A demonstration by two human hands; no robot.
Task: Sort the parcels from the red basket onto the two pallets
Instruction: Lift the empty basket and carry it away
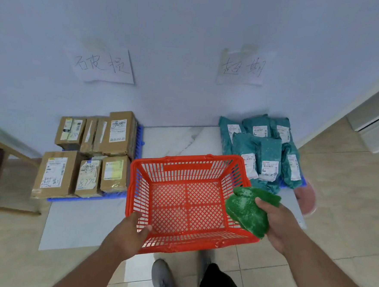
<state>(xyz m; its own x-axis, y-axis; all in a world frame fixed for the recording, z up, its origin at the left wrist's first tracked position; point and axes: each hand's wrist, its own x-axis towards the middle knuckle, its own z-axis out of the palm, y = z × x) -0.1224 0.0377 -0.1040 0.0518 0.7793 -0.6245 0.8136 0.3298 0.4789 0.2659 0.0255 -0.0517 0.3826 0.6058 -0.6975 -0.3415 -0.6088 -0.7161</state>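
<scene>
- Left hand [130,233] gripping near rim of red plastic lattice basket [186,201].
- Right hand [276,221] clutching crumpled green plastic parcel [249,210] over basket's right edge.

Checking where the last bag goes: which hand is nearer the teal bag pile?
Right. The right hand, gripping a green bag, is just below the teal bag pile; the left hand grips the red basket's near-left rim.

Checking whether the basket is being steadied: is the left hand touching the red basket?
Touching. The head view shows the left hand gripping the near left rim of the red basket, thumb inside.
</scene>
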